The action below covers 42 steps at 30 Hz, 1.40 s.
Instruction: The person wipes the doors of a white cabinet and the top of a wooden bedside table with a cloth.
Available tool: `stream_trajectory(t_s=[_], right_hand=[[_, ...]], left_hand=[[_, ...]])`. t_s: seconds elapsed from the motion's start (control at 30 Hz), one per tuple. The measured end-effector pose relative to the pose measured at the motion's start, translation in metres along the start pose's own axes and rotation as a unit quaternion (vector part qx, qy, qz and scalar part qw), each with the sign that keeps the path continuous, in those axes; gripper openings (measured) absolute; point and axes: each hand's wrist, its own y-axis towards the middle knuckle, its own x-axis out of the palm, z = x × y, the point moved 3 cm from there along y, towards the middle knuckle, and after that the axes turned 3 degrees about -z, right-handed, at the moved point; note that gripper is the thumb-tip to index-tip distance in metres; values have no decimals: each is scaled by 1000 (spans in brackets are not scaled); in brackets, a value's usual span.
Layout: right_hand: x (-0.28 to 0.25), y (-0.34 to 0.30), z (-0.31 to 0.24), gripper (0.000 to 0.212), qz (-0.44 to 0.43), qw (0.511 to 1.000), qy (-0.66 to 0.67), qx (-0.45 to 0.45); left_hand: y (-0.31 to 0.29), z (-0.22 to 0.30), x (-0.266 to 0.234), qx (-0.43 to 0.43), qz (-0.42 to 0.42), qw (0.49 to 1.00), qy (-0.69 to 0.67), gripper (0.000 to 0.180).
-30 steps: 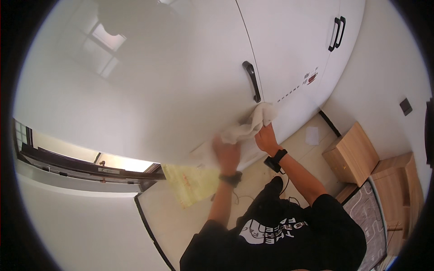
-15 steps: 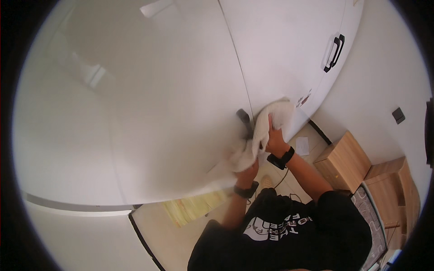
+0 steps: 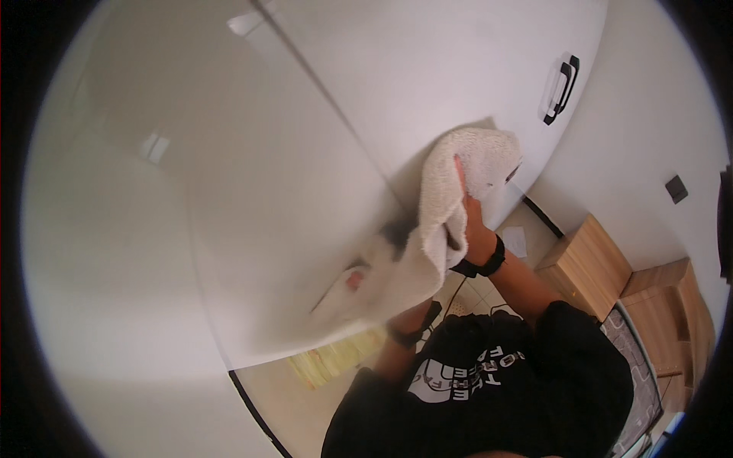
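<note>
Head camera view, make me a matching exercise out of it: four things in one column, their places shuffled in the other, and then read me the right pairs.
Things
1. Cloth
2. Pair of black handles
3. Yellow sheet
4. Small dark square plate

Places
A. On the floor
B. On the wall at the right
C. In the right hand
D. Fixed to the white doors

Right pairs: 1-C, 2-D, 3-A, 4-B.
</note>
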Motion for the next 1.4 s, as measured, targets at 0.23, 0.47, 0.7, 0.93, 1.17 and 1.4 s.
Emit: stream_trajectory(t_s=[0.23, 0.47, 0.7, 0.93, 1.17, 1.4], right_hand=[[16, -44, 79, 65, -38, 925, -358, -121], [-6, -37, 41, 55, -115, 970, -205, -56], [-72, 43, -18, 61, 80, 971, -93, -203], [-119, 65, 4, 58, 98, 977, -60, -179], [-110, -17, 142, 63, -3, 972, -202, -124], [-118, -21, 154, 64, 1, 979, -180, -98]], left_hand=[[2, 13, -2, -10, 38, 999, 15, 48], [9, 26, -22, -72, 100, 991, 58, 51], [120, 94, -98, -112, 275, 947, 125, 54], [155, 122, -82, -71, 228, 965, 109, 58], [75, 108, 52, -87, 29, 990, 107, 52], [81, 117, 67, -10, -52, 988, 144, 42]])
